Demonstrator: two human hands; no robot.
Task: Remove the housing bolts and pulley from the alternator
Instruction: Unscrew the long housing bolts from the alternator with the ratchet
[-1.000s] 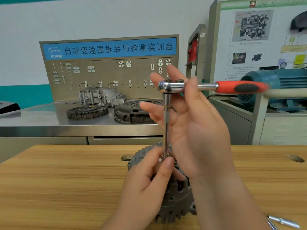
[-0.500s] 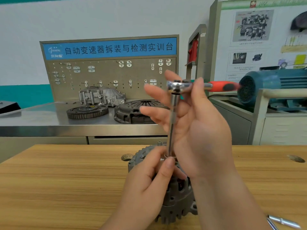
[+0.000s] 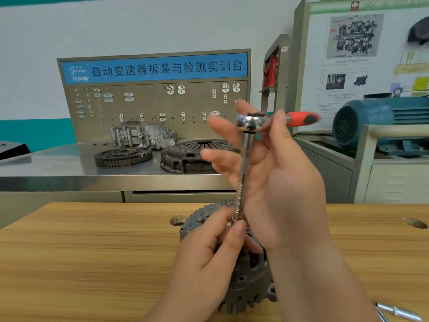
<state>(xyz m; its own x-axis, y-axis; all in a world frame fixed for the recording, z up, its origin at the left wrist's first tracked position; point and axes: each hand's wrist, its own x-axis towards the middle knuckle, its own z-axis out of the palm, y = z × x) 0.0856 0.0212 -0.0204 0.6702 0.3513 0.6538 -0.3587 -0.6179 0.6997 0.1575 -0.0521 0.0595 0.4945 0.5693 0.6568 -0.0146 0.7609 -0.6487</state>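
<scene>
Bare tabletop either side of alternator; metal tool at right front.

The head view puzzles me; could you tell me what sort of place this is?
Probably an automotive training workshop: a blue sign naming a transmission training bench, a toothed flywheel on the steel counter, and an alternator.

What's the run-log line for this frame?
left hand: pinches extension bar foot | right hand: holds ratchet head | alternator: on table
</scene>
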